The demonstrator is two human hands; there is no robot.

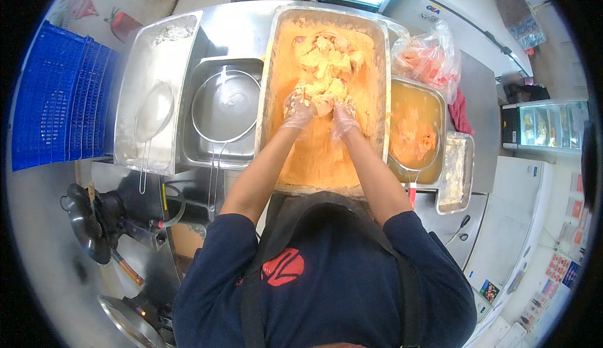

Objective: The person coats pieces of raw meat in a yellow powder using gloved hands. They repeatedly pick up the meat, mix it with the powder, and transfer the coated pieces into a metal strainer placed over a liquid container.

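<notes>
A large metal tub [387,89] holds orange-tinted flour [320,159]. Heaped in its far half are flour-coated pieces of raw meat [325,56], which look like chicken. My left hand [299,107] and my right hand [345,115], both in clear plastic gloves crusted with flour, press in from either side of the heap's near end. Between them is a paler, partly coated meat piece [323,105] that both hands grip. My fingertips are partly hidden by flour and meat.
Left of the tub are a steel pan with a round strainer [226,138] and a floury metal bin with a sieve [155,112]. To its right sit a pan of liquid [428,178] with meat in a strainer, a bag of meat [426,60] and scissors [459,230]. A blue crate [56,103] stands far left.
</notes>
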